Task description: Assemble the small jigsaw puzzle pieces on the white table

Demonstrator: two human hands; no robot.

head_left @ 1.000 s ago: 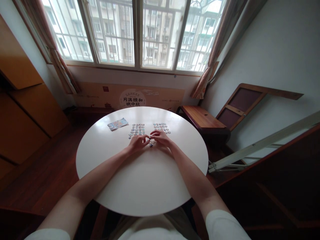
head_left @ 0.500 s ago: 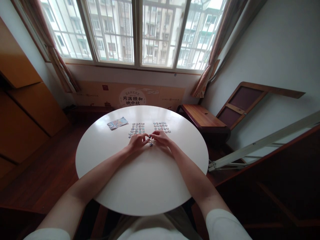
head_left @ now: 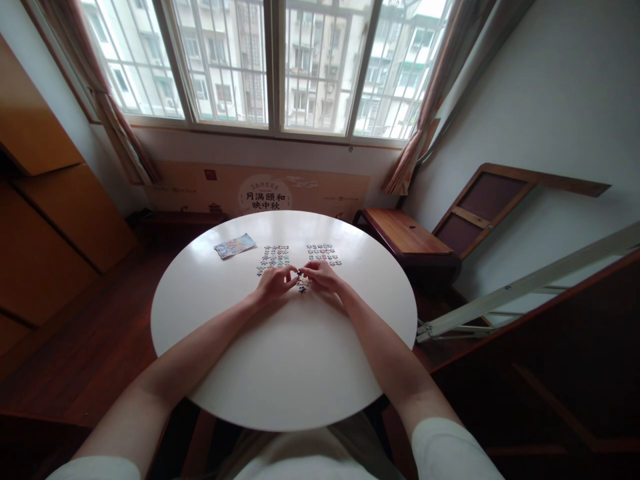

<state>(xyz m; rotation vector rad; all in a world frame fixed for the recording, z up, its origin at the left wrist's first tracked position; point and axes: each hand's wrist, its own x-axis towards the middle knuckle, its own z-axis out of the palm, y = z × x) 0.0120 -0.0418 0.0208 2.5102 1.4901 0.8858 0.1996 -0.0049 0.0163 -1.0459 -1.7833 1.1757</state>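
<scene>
A small dark puzzle piece is pinched between the fingertips of my two hands, just above the table. My left hand comes at it from the left, thumb and forefinger curled to its edge. On the other side my right hand grips it with thumb and forefinger. Right under the fingers lies a small cluster of loose puzzle pieces, partly hidden by the hands. Beyond my left hand, rows of puzzle pieces are laid out; a second block of pieces lies beyond my right hand.
A creased printed picture sheet lies at the back left of the round white table. Past the table's right edge stands a wooden bench. A folded metal-legged frame leans at the right, and wooden cabinets stand left.
</scene>
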